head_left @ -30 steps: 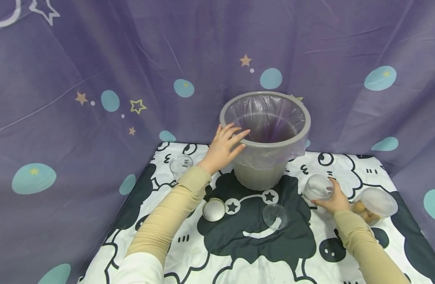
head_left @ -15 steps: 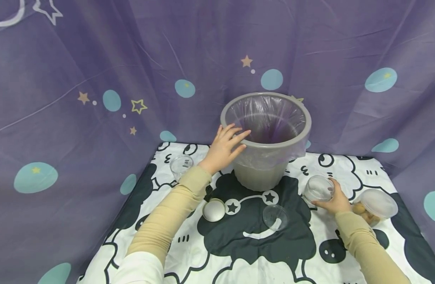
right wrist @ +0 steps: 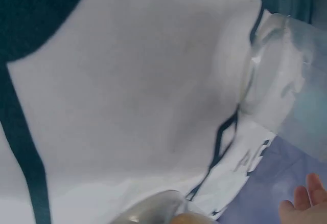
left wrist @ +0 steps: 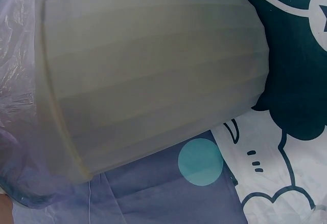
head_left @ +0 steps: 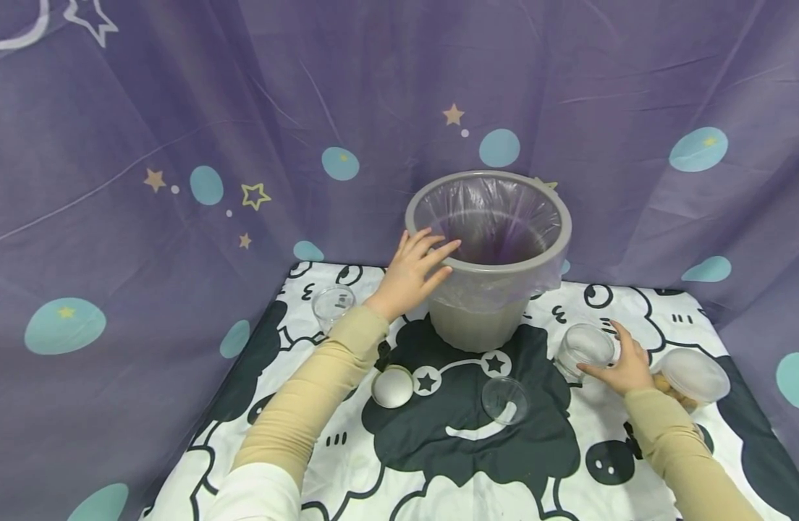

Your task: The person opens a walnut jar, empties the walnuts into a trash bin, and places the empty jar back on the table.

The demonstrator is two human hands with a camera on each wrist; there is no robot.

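Observation:
My left hand rests at the near-left rim of a grey trash bin, its fingers spread. The bin is lined with a thin clear bag, and its ribbed side fills much of the left wrist view. On the right, my right hand is spread beside a clear round plastic tub standing on the cloth. The thumb lies close to the tub; whether it touches cannot be told. In the right wrist view, the fingers are lower right, apart from the tub.
Right of that hand stands a lidded clear tub with brownish-yellow pieces inside. A clear cup is at the back left. A white round lid with a gold edge and a clear lid lie on the patterned cloth.
My right hand has let go of the clear tub and drawn slightly to the right, its fingers opening. The tub stays in place. My left hand has not moved.

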